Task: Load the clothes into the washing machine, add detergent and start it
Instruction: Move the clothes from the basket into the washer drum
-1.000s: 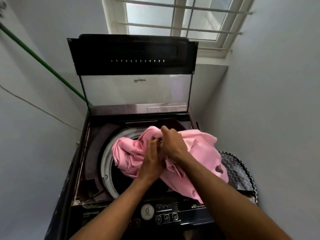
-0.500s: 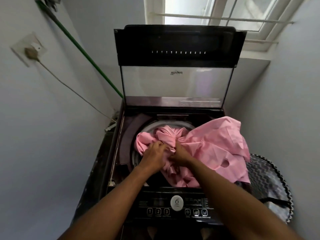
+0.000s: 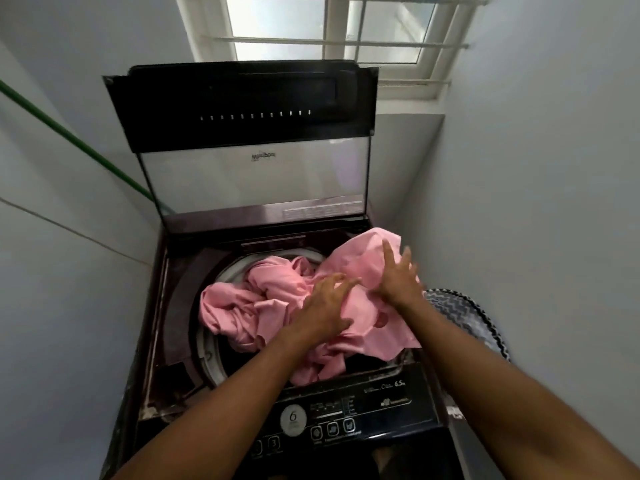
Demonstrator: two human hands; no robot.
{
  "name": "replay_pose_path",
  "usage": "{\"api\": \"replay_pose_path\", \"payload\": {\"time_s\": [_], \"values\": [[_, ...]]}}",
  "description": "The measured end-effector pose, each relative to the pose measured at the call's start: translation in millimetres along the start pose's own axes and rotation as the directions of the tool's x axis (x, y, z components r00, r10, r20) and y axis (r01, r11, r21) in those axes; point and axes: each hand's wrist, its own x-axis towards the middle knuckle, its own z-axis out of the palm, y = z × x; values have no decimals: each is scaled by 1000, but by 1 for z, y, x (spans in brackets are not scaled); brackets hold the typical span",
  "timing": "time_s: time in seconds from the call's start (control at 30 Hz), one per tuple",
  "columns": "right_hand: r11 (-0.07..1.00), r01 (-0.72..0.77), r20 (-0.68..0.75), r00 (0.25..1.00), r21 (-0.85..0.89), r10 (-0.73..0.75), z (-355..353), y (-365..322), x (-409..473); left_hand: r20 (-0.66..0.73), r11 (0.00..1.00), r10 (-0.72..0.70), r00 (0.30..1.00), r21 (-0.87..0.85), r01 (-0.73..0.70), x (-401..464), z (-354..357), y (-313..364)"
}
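1. We take the washing machine (image 3: 214, 341) as our landmark: a dark top-loader in a narrow corner between pale walls, its lid (image 3: 242, 133) raised upright at the back.
2. A pink cloth (image 3: 263, 306) lies bunched over the machine's round drum opening (image 3: 211, 358). Part of it sags into the drum at the left, and part is heaped over the right rim, reaching the machine's right edge.
3. Our left hand (image 3: 325, 306) rests palm down on the middle of the pink cloth, fingers spread and slightly curled. It presses on the fabric rather than pinching it.
4. Our right hand (image 3: 398, 275) lies on the raised right part of the cloth, toward the machine's back right corner, fingers splayed wide and flat. It grips nothing that we can see.
5. The two hands are close together but apart, the right one further back than the left.
6. At the machine's front edge, below our forearms, runs the control panel (image 3: 363, 410), with a round white dial (image 3: 293, 418) marked 6 and a row of small buttons.
7. Just right of the machine stands a basket (image 3: 467, 317) with a black-and-white zigzag pattern, partly hidden by our right arm.
8. Behind the machine, above the lid, is a barred window (image 3: 329, 29). A green pole (image 3: 69, 136) slants along the wall on the machine's left.
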Motion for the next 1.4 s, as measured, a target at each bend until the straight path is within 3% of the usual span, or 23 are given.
{"api": "replay_pose_path", "payload": {"time_s": [0.1,0.17,0.27,0.4,0.57,0.67,0.77,0.87,0.93,1.0,1.07,1.13,1.2,1.27,1.33,1.4], "values": [[974,22,77,996,223,-40,3,33,-1,65,999,4,998,31,-6,8,16,16],[989,29,33,999,147,-34,6,31,-3,73,1000,-8,997,31,6,10,22,23],[996,46,-160,985,-79,-58,-1,7,-7,47,999,-30,998,14,30,10,21,23],[949,212,-291,916,-234,-276,-15,-15,-18,-39,997,-69,997,23,70,12,9,11],[942,290,-319,888,-172,-331,-5,-35,-15,-201,989,-137,970,-74,125,1,-10,-5],[910,406,-336,849,-82,-409,16,-61,-23,-333,979,-194,923,-124,161,-9,-17,-23],[839,509,-278,792,-192,-544,51,-86,-37,-489,966,-258,834,-123,227,-22,-20,-44],[785,617,-124,785,60,-607,95,-101,-50,-580,934,-345,738,-140,328,-41,-26,-63],[792,576,110,790,202,-603,114,-110,-60,-536,924,-368,760,-120,363,-54,-27,-76],[814,570,278,768,114,-577,124,-123,-70,-471,922,-367,802,-69,381,-64,-23,-90],[834,545,384,755,84,-532,129,-134,-72,-413,921,-376,829,-71,382,-67,-18,-96],[828,541,423,722,148,-547,119,-139,-67,-349,914,-405,845,-182,363,-65,-18,-92],[781,515,394,676,353,-623,102,-135,-59,-295,891,-443,846,-252,379,-59,-22,-88],[753,466,259,742,465,-619,88,-122,-50,-233,878,-462,856,-254,405,-53,-26,-87],[788,457,12,862,413,-507,74,-105,-36,-148,879,-464,873,-199,434,-47,-28,-90],[907,363,-136,930,212,-340,72,-87,-19,-59,879,-475,878,-77,471,-47,-23,-94]]}}
